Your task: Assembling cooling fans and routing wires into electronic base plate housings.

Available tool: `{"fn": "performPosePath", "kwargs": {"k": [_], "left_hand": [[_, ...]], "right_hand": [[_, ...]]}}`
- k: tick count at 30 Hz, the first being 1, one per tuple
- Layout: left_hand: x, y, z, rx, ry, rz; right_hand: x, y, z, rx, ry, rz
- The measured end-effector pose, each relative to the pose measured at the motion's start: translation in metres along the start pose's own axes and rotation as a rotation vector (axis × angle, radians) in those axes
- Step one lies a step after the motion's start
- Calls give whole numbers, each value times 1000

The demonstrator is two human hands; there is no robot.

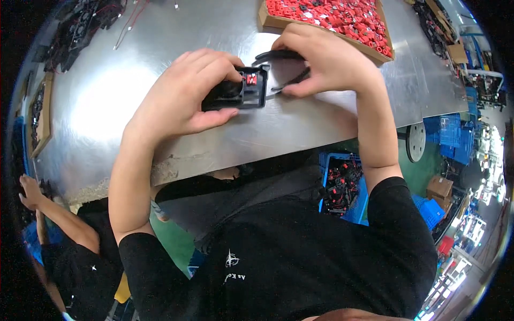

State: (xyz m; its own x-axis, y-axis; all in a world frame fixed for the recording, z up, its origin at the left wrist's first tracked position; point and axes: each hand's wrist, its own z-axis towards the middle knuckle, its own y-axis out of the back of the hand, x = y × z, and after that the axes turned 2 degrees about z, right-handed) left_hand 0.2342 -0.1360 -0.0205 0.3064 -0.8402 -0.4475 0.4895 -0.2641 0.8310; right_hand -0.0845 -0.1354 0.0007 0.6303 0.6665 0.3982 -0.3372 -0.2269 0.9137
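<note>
My left hand [195, 85] is closed around a black plastic housing [256, 99], an open box-like shell, on the metal table. A small red part [251, 79] sits inside the housing near its right end, close to my fingertips. To the right, my right hand [321, 61] grips a black curved piece [280, 54] between thumb and fingers. Two dark arms of this piece spread toward the housing; its exact kind is not clear. My right fingers and palm hide its far end.
A cardboard box [274, 21] full of small red parts stands at the table's far side. Dark parts and wires [80, 32] lie at the far left. Below the table edge is a blue crate [323, 160] of black and red parts. A co-worker's hand [31, 192] shows at left.
</note>
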Motion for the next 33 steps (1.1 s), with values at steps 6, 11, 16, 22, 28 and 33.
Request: {"fn": "performPosePath", "kwargs": {"k": [6,11,16,22,28,33], "left_hand": [[-10,-18,4,-203,184,85],[-9,-27,21,-213,221,64],[-2,-33,25,-266,205,129],[3,-26,20,-294,143,209],[2,-26,20,-183,200,207],[3,-28,21,-197,183,201]], "right_hand": [[-14,4,21,-494,-85,1639],[24,20,56,-505,26,2047],[49,12,90,-584,4,1597],[43,-13,106,-764,-93,1392],[53,-31,111,-797,-112,1221],[61,-38,107,-768,-140,1228]]}}
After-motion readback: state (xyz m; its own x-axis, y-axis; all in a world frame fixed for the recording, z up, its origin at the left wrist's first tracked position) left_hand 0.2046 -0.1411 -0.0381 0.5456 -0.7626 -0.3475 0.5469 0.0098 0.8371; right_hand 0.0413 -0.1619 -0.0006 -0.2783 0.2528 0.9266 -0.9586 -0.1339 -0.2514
